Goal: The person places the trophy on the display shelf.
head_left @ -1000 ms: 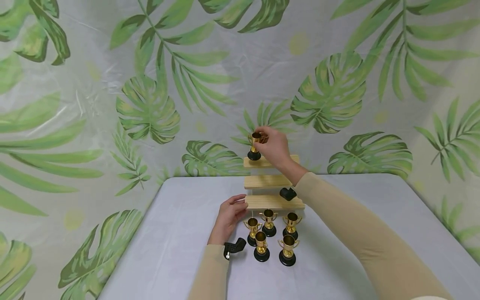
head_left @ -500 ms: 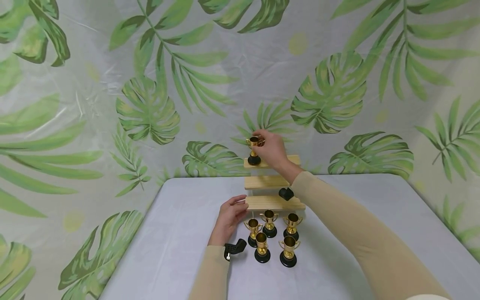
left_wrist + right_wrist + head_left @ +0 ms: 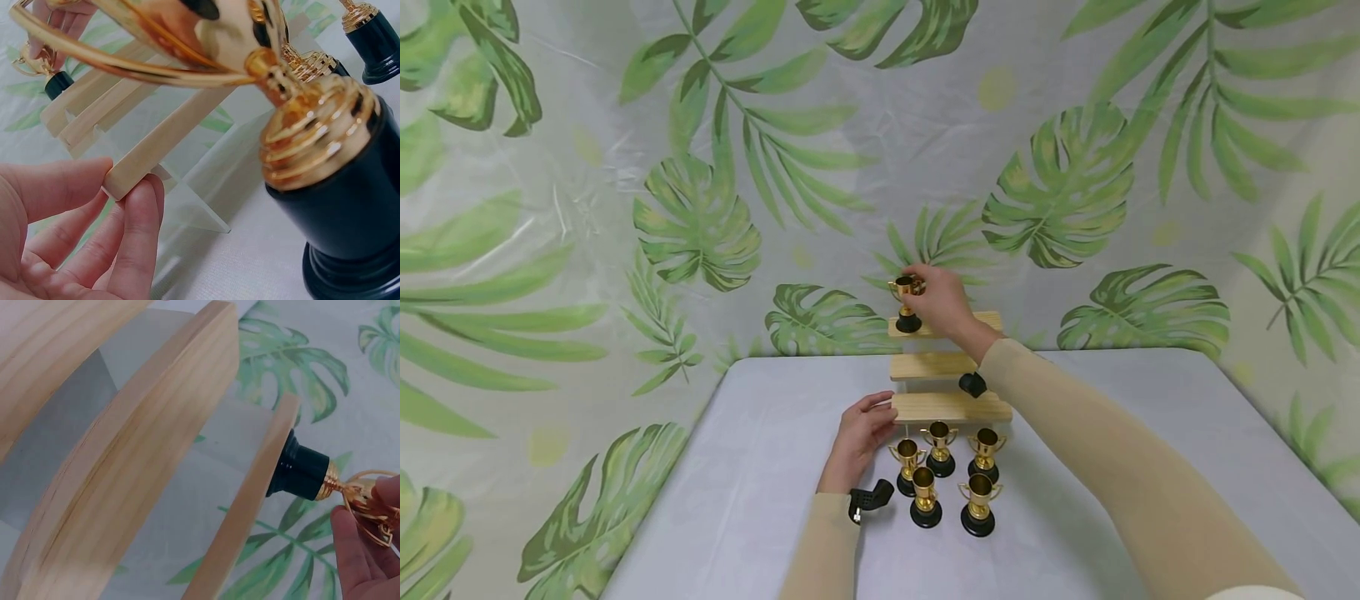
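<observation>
My right hand (image 3: 942,298) pinches a small gold trophy cup (image 3: 906,289) by its bowl and handle. The trophy's black base (image 3: 301,467) stands at the left end of the top board (image 3: 988,320) of a three-step wooden stand. My left hand (image 3: 859,429) pinches the left end of the lowest board (image 3: 951,407) between thumb and fingers, as the left wrist view shows close up. Several more gold trophies with black bases stand in front of the stand, among them a front right one (image 3: 978,500) and a front left one (image 3: 924,496). A near trophy (image 3: 325,144) looms large beside my left fingers.
The middle board (image 3: 932,364) runs between the top and lowest ones, on clear side supports (image 3: 200,203). A white cloth covers the table (image 3: 775,467). Behind it hangs a leaf-patterned curtain (image 3: 820,217). Each wrist carries a small black camera (image 3: 871,497).
My right hand has lowered the trophy slightly onto the left end of the top board and shifted a little left. My left hand keeps its grip on the lowest board.
</observation>
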Demonstrator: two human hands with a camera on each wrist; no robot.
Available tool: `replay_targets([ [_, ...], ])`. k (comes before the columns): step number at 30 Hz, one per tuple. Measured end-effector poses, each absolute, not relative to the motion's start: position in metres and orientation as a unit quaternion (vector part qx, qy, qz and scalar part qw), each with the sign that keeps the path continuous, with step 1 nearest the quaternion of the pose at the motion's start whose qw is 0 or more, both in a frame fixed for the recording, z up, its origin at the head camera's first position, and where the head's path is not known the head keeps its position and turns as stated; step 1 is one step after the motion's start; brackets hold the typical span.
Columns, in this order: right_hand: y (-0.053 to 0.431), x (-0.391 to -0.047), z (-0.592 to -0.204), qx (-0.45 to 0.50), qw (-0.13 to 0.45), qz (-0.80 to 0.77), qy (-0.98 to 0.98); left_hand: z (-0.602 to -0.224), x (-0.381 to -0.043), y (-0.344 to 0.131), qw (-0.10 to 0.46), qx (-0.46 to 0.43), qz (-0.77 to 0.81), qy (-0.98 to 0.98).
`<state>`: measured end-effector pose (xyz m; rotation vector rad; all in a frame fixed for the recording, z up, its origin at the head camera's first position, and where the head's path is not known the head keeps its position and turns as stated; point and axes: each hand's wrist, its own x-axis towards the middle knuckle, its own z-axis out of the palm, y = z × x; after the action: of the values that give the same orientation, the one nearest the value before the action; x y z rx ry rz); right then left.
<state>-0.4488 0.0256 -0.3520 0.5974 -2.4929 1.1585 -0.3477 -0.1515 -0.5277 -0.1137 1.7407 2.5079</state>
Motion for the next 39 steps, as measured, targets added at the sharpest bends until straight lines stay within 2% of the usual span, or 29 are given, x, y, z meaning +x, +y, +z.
replay_targets([
  [18, 0.046, -0.446, -0.353, 0.235, 0.128, 0.404, -0.875, -0.527, -0.347, -0.146, 0.045, -0.044, 0.818, 0.571],
  [39, 0.065, -0.426, -0.326, 0.249, 0.147, 0.361, -0.887, -0.524, -0.345, -0.147, 0.039, -0.056, 0.819, 0.570],
])
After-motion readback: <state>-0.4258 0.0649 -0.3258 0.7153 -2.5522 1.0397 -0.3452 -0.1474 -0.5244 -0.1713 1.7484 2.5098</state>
